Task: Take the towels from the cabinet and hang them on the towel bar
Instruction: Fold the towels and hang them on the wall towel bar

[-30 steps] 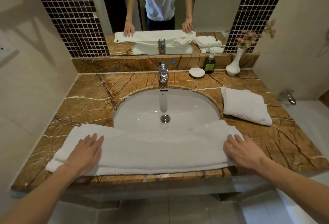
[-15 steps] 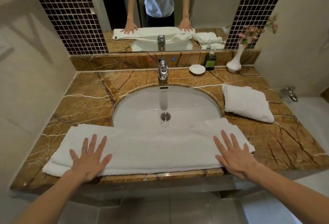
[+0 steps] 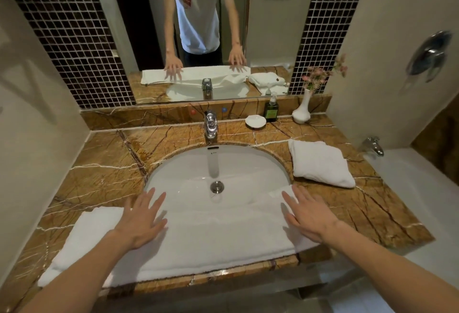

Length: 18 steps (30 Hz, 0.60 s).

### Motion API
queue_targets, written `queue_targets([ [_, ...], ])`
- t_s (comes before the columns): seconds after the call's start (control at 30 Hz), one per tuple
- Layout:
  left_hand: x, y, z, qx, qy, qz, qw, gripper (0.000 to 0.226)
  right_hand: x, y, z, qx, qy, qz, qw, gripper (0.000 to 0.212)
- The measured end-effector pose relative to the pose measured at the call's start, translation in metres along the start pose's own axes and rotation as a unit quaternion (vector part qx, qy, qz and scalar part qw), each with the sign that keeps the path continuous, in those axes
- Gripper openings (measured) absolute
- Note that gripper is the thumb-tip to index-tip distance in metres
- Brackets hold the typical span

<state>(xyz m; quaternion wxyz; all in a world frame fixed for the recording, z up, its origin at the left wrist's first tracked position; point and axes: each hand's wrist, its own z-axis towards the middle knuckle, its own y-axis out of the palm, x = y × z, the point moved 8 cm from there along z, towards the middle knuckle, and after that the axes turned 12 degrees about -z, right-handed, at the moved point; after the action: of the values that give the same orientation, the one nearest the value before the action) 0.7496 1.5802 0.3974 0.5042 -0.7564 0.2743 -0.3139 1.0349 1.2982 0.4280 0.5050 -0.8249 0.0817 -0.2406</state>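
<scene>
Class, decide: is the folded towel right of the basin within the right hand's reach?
Probably yes: the right hand is open just before the folded towel, with only bare counter between.

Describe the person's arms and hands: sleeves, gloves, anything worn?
Left hand and right hand are bare: no gloves, watch or rings visible. Forearms bare, no sleeves in direct view. The mirror shows a white short-sleeved T-shirt with red print.

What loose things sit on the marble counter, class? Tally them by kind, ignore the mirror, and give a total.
Towels: 2 (long towel, folded towel)
Soap dish: 1
Pump bottle: 1
Vase with flowers: 1
Total: 5
</scene>
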Motion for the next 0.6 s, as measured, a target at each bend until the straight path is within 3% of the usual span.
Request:
queue_targets([
  [0.2, 0.096, -0.029, 0.047, 0.019, 0.062, 0.005, 0.998, 0.067, 0.040, -0.024, -0.008, 0.045, 0.040, 0.018, 0.998, 0.059],
  [0.37, 0.207, -0.047, 0.086, 0.029, 0.151, -0.024, 0.988, 0.052, 0.092, -0.021, -0.009, 0.034, 0.084, 0.025, 0.996, 0.062],
  [0.6, 0.342, -0.027, 0.144, -0.056, 0.132, -0.156, 0.977, 0.061, 0.166, 0.012, 0.023, 0.003, 0.083, 0.043, 0.996, 0.071],
])
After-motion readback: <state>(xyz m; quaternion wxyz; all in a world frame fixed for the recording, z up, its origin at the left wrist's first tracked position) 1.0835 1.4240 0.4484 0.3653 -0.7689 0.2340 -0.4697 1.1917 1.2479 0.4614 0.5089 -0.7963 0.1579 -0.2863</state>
